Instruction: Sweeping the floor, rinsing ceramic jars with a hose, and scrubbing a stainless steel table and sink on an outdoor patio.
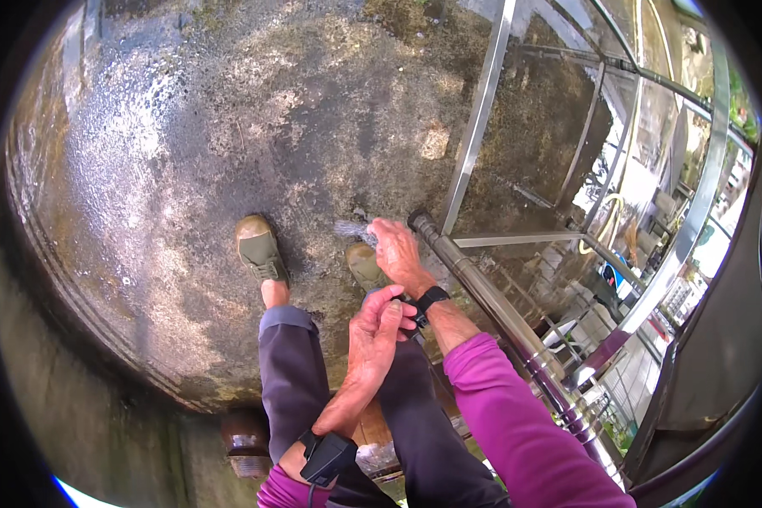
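Note:
My right hand [399, 251] is stretched forward above my right shoe [364, 267], its fingers curled. A spray of water [354, 230] fans out leftward from beside the fingertips; its source is hidden. A black band [433, 296] with a small dark device [419, 315] circles the right wrist. My left hand [376, 327] is bent, thumb and fingers close together, against that device; whether they pinch it or its cord cannot be told. The left wrist carries a black box-shaped device [330, 458] with a cable. My left shoe [259, 249] stands on the wet, stained concrete floor [279, 127].
A metal pipe railing [501, 298] runs along my right, joined to a frame of flat metal bars [479, 120]. Beyond it lies a yellow hose [611, 219]. A brown glazed pot [246, 438] stands below the floor's edge at lower left. Dark sheeting [717, 336] hangs far right.

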Demonstrator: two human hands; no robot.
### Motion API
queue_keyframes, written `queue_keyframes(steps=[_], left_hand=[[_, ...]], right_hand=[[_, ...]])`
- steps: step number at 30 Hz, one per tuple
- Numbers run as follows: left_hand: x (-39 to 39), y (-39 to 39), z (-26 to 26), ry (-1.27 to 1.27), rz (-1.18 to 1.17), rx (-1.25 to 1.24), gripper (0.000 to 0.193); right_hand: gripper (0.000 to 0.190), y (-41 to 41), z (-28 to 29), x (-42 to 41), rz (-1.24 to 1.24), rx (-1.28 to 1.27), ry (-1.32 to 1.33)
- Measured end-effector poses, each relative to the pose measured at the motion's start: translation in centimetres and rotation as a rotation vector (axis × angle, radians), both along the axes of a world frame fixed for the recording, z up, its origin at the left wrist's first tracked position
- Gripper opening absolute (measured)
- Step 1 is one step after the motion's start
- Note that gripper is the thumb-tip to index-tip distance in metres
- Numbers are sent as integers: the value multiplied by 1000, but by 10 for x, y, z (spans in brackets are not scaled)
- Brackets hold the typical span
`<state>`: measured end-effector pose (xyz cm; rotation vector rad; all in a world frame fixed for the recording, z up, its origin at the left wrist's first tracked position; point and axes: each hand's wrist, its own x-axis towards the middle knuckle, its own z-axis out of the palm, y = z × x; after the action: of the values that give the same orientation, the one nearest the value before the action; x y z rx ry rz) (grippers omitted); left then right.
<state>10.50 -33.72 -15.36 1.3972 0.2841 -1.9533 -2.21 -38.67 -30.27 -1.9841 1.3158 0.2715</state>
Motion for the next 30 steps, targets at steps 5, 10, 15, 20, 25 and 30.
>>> queue_keyframes(steps=[5, 10, 15, 20, 25, 30], left_hand=[[5, -2, -1, -41, 126, 45, 31], [-9, -4, 4, 41, 6, 25, 32], [9, -3, 17, 21, -90, 20, 33], [-2, -15, 15, 45, -82, 1, 34], [-10, -16, 13, 55, -49, -30, 31], [12, -19, 6, 29, -6, -36, 32]], right_hand=[[36, -60, 37, -6, -324, -392, 29], [33, -102, 33, -153, -740, -698, 447], [22, -32, -10, -238, -746, -77, 740], [29, -1, -29, -277, -634, 220, -421], [34, -145, -1, -186, -1079, 226, -163], [32, -235, 52, -49, -1146, -58, -696]])
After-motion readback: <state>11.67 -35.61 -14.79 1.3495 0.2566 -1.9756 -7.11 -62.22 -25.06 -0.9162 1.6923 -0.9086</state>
